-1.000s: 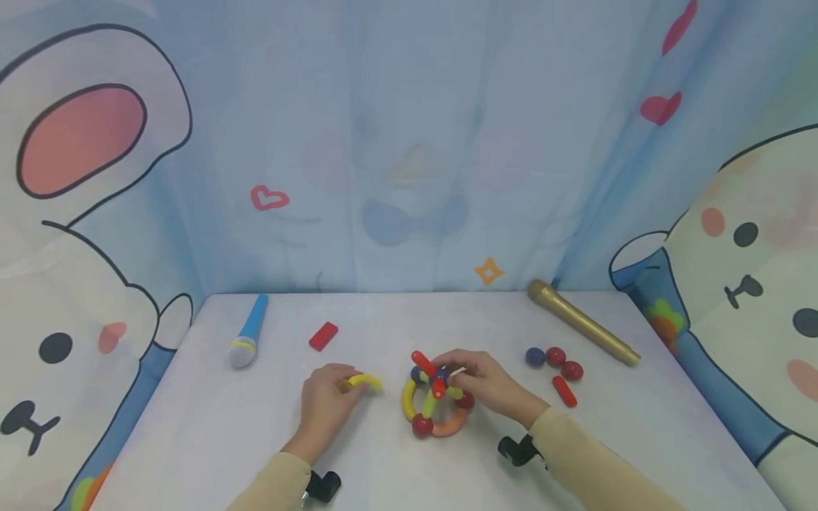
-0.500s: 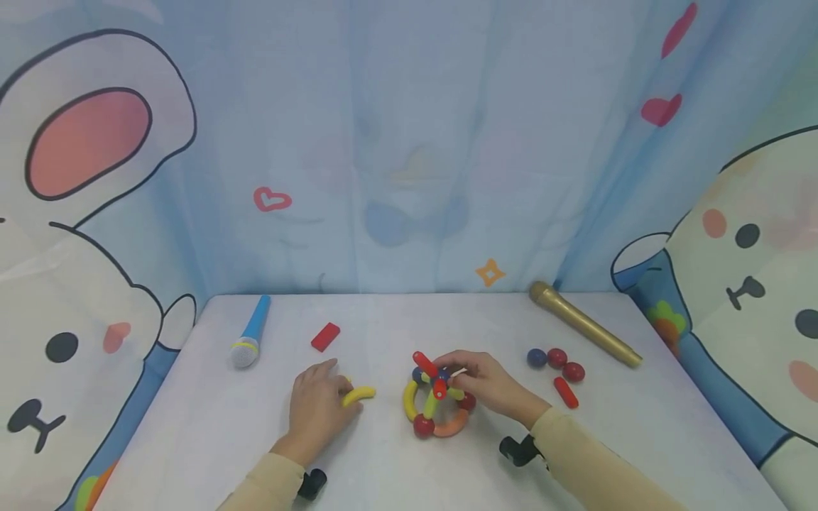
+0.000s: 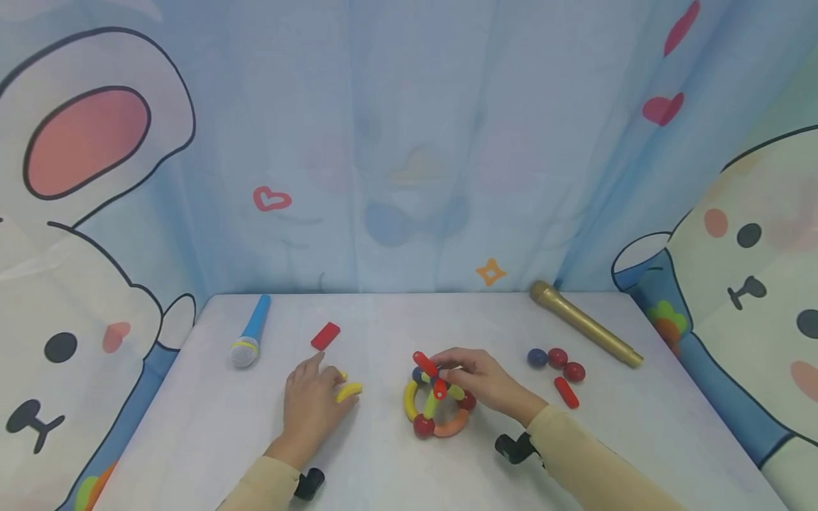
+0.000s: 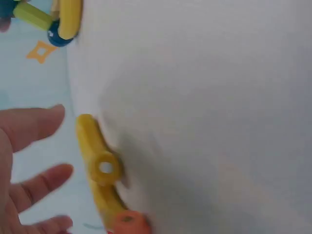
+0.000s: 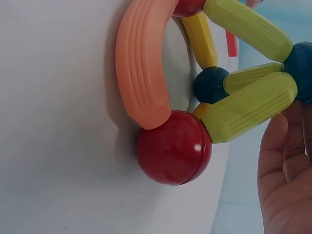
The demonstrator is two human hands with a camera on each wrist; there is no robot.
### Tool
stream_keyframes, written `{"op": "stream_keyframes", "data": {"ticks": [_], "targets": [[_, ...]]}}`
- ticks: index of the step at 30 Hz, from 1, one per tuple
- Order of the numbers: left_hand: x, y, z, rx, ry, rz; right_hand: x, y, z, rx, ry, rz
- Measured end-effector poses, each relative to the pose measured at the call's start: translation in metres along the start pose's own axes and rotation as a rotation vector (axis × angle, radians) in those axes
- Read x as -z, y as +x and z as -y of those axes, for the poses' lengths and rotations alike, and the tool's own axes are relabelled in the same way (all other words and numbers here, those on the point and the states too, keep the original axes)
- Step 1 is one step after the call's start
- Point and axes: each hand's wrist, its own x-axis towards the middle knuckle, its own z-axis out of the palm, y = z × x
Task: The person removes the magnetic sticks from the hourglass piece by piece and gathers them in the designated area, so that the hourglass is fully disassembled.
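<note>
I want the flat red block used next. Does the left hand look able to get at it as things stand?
Probably yes. The red block lies alone on the table just beyond the left hand, with nothing between them.

Ball-and-rod toy was red, yellow, green, orange and navy; curved rod yellow; microphones blue and gold; table white.

My left hand lies low, left of centre in the head view, fingers straight and spread. My right hand sits just right of centre, fingers curled in a pinch, forearm running to the lower right.
</note>
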Motion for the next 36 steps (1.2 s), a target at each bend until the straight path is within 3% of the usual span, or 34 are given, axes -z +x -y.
{"op": "stream_keyframes", "data": {"ticks": [3,8,11,15,20,30,36], "targets": [[0.003,0.003,-0.016,-0.03,-0.153,0.106,0.0,0.0,0.0,0.001,0.003,-0.001],[-0.001,0.007,-0.045,-0.074,-0.518,0.431,0.001,0.001,0.0,0.017,0.001,0.009],[-0.007,0.009,-0.061,-0.111,-0.69,0.524,0.002,0.003,0.001,0.036,-0.007,0.017],[-0.017,0.012,-0.077,-0.125,-0.789,0.508,0.004,0.009,0.002,0.09,-0.047,0.02],[-0.025,0.017,-0.087,-0.08,-0.815,0.47,0.004,0.015,0.006,0.111,-0.075,0.017],[-0.034,0.02,-0.096,-0.08,-0.744,0.407,0.004,0.015,0.007,0.103,-0.058,0.01],[-0.034,0.019,-0.096,-0.065,-0.732,0.38,0.0,0.013,0.003,0.078,0.017,-0.018]]}}
